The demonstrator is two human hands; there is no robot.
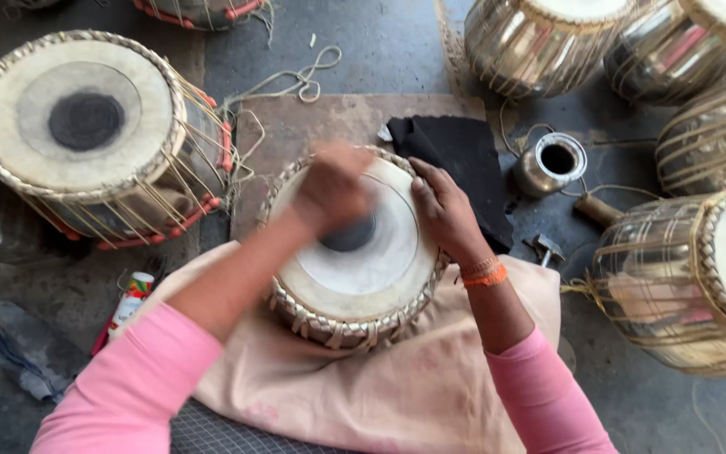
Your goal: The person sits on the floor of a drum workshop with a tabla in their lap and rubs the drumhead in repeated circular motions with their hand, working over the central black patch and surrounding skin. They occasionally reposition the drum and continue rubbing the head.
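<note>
Your left hand [329, 187] is motion-blurred over the drum [355, 252] in your lap; fingers look curled down onto the skin near the dark centre patch [353, 235], but whether that grip is clenched on something or just pressing, cannot tell. Your right hand [445, 210] lies flat and released, palm and fingers spread on the right edge of the same drumhead, steadying it. Orange thread bracelet [485, 274] on that wrist, pink sleeves [132, 382] on both arms.

Drum sits tilted slightly toward you on a pale pink cloth [380, 395] across your lap, braided lacing round its rim. Just behind it, touching the far edge, a black cloth [464, 151] lies on a brown mat [296, 126] on the floor.

Left of you, well apart from the hands: a bigger drum [86, 126] with red-tipped straps and its own dark spot. A small tube-shaped container [130, 301] lies on the floor near your left elbow, grey rag [18, 353] further left.

Right side: small metal pot [552, 164] with open mouth, a hammer head [546, 248] near your right wrist, and several shiny metal-bodied drums [682, 286] crowding the right edge and top right. Loose cord [296, 80] on the floor at the top centre.
</note>
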